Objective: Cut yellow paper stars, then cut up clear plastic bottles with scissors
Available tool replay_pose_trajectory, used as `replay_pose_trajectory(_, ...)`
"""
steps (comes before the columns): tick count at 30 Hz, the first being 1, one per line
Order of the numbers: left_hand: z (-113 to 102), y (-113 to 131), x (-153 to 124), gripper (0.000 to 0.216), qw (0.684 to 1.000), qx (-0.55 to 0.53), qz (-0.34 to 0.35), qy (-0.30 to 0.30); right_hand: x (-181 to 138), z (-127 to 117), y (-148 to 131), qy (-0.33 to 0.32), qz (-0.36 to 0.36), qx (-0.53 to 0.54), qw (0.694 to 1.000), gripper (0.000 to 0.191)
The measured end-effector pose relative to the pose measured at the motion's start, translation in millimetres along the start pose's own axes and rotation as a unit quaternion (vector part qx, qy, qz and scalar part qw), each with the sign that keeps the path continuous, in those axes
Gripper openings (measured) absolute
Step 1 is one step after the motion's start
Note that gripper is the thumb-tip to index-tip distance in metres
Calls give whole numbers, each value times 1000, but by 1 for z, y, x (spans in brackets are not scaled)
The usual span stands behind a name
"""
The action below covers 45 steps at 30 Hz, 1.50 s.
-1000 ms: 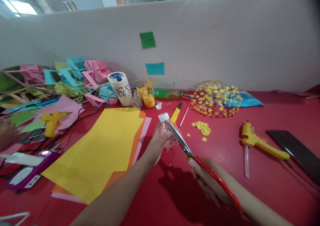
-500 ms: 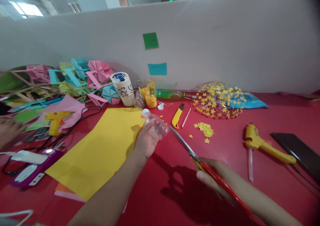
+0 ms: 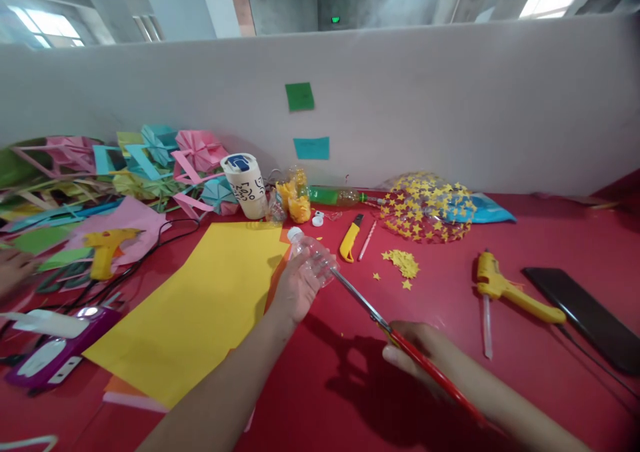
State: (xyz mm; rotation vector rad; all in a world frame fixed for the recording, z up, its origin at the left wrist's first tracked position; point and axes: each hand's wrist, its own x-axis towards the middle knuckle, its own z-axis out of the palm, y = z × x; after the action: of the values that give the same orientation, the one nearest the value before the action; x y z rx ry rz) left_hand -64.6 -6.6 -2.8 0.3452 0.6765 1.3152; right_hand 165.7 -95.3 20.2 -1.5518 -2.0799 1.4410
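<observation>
Near the middle of the view my left hand [image 3: 297, 289] grips a small clear plastic bottle [image 3: 319, 255], tilted, with its white cap [image 3: 295, 234] pointing up and away to the left. My right hand [image 3: 417, 349] is closed around a pair of red-handled scissors [image 3: 360, 299]. The scissor tips meet the lower right end of the bottle; whether they pierce it I cannot tell. Beneath my left hand and forearm lie sheets of yellow paper [image 3: 195, 305]. Beyond the bottle are a yellow utility knife [image 3: 350, 242] and a striped straw [image 3: 367, 241].
Yellow paper stars [image 3: 403, 263] lie right of the knife, before a clear star-covered dome [image 3: 425, 209]. A yellow glue gun [image 3: 515, 292] and black phone [image 3: 585, 312] are at right. Left are another glue gun [image 3: 105, 252], a purple power strip [image 3: 65, 352], paper flowers [image 3: 200, 149] and another person's hand [image 3: 15, 269].
The scissor blades have moved left and now meet the end of the bottle. My view has tilted up a little and shifted slightly right.
</observation>
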Motion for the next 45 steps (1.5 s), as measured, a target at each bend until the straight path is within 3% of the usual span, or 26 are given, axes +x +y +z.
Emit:
replay_pose_trajectory(4, 2, 2, -1, 22, 1000, -7, 9, 15, -4, 2, -6, 13, 3, -14, 1000, 59)
replay_pose_trajectory(15, 8, -3, -8, 29, 1000, 4, 8, -2, -3, 15, -11, -10, 16, 162, 987, 65)
replay_pose_trajectory(45, 7, -9, -9, 38, 1000, 21, 3, 6, 0, 15, 0, -32, 18, 185, 982, 58)
